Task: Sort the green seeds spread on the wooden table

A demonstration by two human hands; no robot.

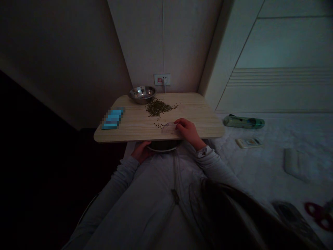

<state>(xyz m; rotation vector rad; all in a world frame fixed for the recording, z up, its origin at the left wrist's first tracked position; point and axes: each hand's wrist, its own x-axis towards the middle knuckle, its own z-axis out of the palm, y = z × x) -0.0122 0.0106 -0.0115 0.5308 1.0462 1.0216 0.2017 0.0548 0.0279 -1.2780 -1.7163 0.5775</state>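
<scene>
On a small wooden table (195, 107) lies a loose heap of small dark-green beans (156, 108), with a few scattered nearer its front edge. My right hand (187, 130) is closed on a thin, clear plastic piece (169, 128), its far end beside those stray beans. Below the front edge, my left hand (141, 151) grips the side of a bowl (162, 150). Most of that bowl is hidden under the tabletop, and the dim light keeps its contents from view. A shiny metal bowl (142, 95) stands at the table's back left, next to the heap.
A blurred blue object (113, 118) lies at the table's left. Behind is a wall socket (162, 79) with a plugged-in cable. On the white bedding to the right are a green pouch (244, 122), a small pale box (249, 142), a remote control (296, 220) and red-handled scissors (318, 215).
</scene>
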